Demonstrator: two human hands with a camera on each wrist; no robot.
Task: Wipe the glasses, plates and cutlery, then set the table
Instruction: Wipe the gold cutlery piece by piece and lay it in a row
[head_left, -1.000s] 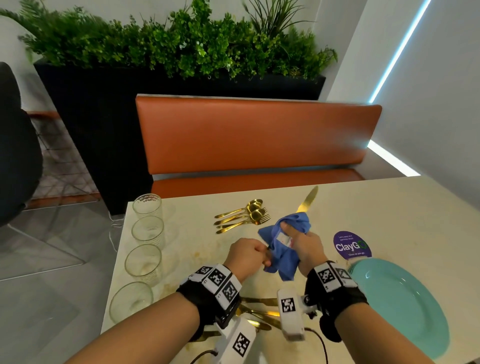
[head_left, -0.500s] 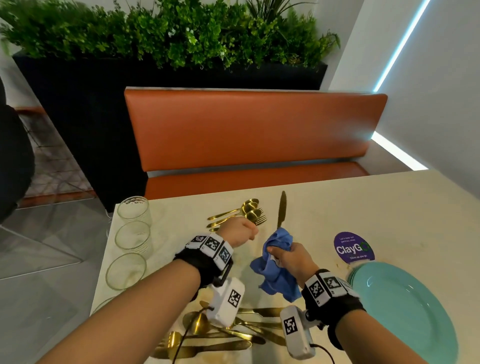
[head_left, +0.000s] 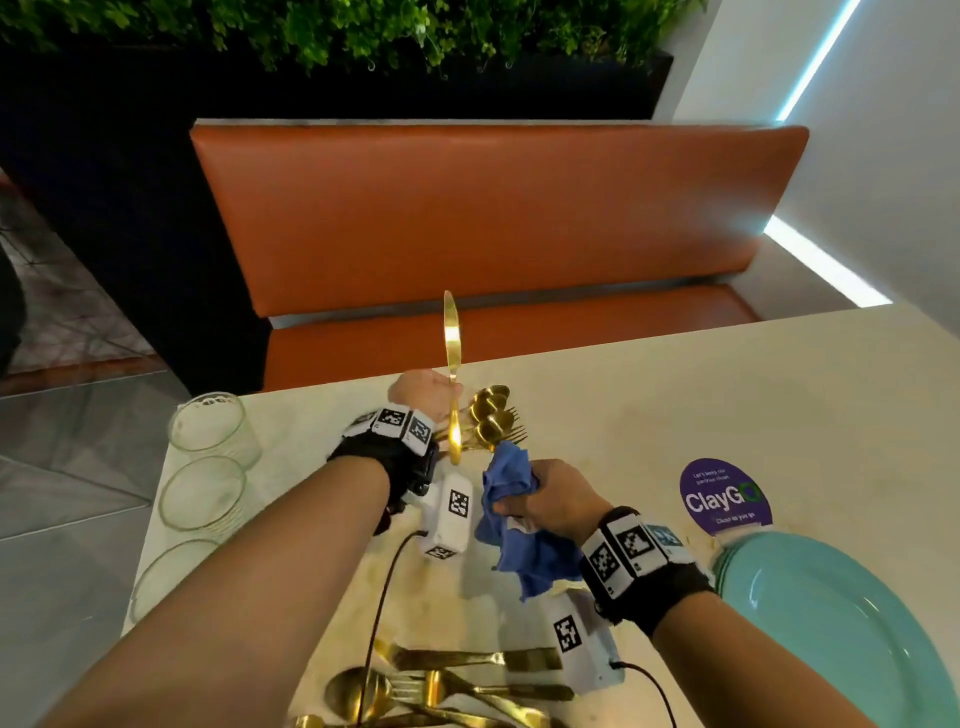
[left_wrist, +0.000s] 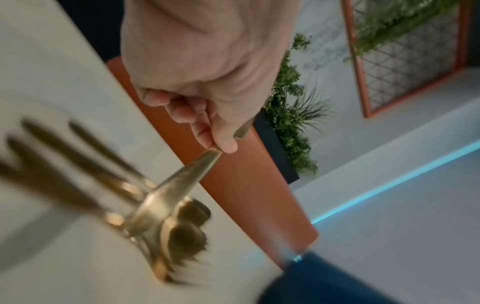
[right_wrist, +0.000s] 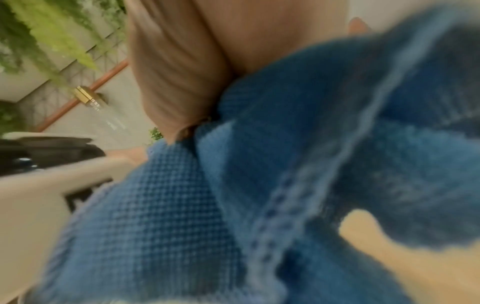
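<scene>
The left hand pinches the knife mid-length, blade pointing away toward the bench, directly over the far cutlery pile. The right hand, fingers bunched around the cloth, sits nearer than the pile. Left hand is closer for set-down.

A restaurant dining area, with an orange upholstered booth bench backed by a dark planter of greenery. A "ClayGo" clean-as-you-go sticker marks the pale table.
</scene>
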